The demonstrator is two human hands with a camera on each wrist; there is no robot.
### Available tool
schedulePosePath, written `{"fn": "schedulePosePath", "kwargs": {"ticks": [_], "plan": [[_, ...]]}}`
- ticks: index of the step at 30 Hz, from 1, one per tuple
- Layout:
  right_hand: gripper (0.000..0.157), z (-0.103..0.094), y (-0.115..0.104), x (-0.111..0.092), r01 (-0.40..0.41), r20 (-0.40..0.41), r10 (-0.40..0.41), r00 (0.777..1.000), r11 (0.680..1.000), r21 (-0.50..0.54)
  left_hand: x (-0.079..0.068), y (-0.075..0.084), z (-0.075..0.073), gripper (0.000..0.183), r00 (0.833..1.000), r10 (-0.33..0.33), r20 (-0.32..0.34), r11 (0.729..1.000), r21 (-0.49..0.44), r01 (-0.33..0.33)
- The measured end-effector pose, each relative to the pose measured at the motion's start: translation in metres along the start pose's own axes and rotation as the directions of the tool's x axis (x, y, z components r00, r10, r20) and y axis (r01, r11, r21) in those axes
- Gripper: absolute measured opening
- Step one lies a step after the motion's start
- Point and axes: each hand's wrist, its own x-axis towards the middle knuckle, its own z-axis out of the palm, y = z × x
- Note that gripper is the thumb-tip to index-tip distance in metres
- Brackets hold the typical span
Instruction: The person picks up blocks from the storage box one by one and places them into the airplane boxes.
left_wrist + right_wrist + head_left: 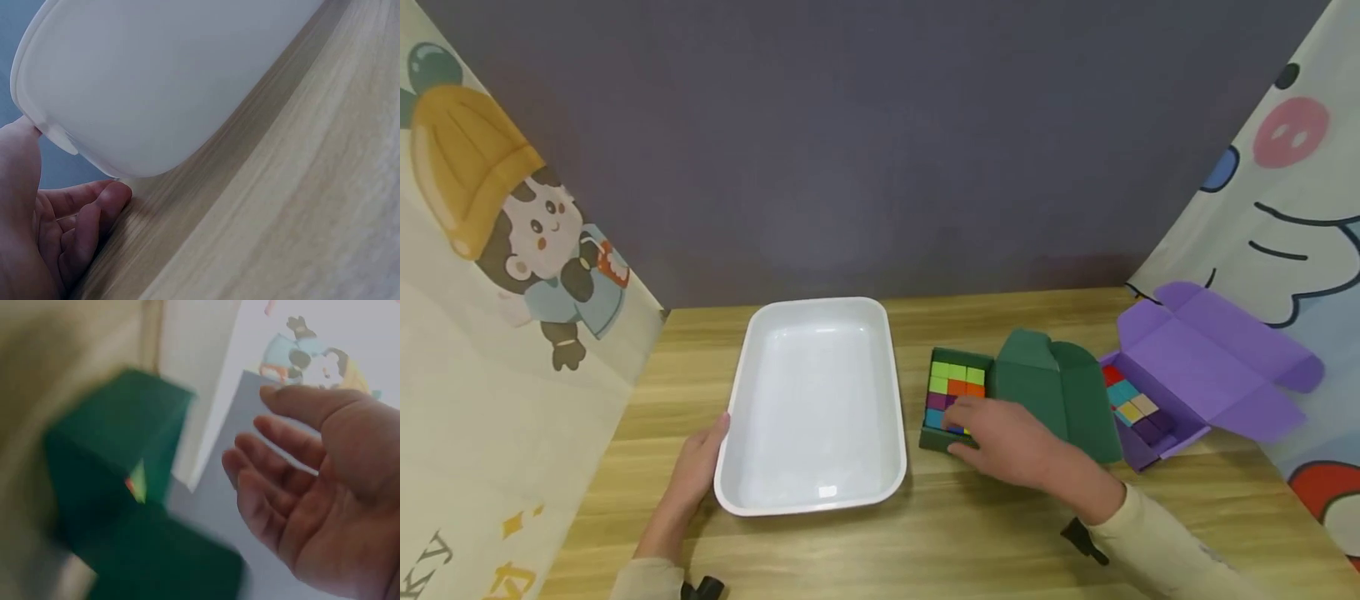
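A white rectangular tray (820,408) lies on the wooden table; my left hand (696,467) holds its left edge. In the left wrist view the thumb is at the rim of the tray (144,81), and curled fingers (94,219) lie low by its underside. My right hand (1011,442) hovers over the near part of an open green box (955,442), partly covering the coloured cubes (947,383) in it. Nothing shows between the relaxed, slightly bent fingers of the right hand (319,494) in its wrist view; the green box (119,431) there is blurred.
To the right, an open purple box (1176,446) holds several coloured cubes (1127,396), its lid folded back. The green lid (1037,392) lies between the boxes. A grey wall (880,150) stands behind the table (820,550), with printed cloths at both sides.
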Motion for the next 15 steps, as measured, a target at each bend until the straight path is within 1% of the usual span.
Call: {"fn": "schedulePosePath", "kwargs": {"ticks": [2,4,6,8,12,15], "plan": [[0.024,0.019,-0.005,0.000,-0.030,-0.038,0.030,0.999,1.000,-0.004,-0.001,-0.001,0.000,0.075,1.000,-0.008,-0.001,1.000,-0.001,0.008],[0.025,0.037,-0.009,0.001,-0.080,-0.096,0.077,0.992,0.997,-0.021,-0.001,-0.002,0.001,0.077,1.000,-0.011,-0.005,1.000,0.002,0.011],[0.023,0.052,-0.012,0.004,-0.136,-0.165,0.128,0.978,0.990,-0.038,0.000,-0.002,0.001,0.078,1.000,-0.011,-0.005,1.000,0.003,0.011],[0.022,0.065,-0.014,0.008,-0.183,-0.239,0.164,0.957,0.981,-0.059,0.000,-0.002,0.001,0.078,1.000,-0.006,-0.006,1.000,0.006,0.006],[0.028,0.079,-0.015,0.019,-0.256,-0.345,0.215,0.914,0.964,-0.078,-0.001,-0.003,0.001,0.078,1.000,-0.005,-0.010,1.000,0.007,0.005],[0.029,0.081,-0.016,0.026,-0.312,-0.374,0.263,0.889,0.947,-0.075,-0.001,-0.003,0.000,0.078,1.000,-0.007,-0.009,1.000,0.004,0.007]]}}
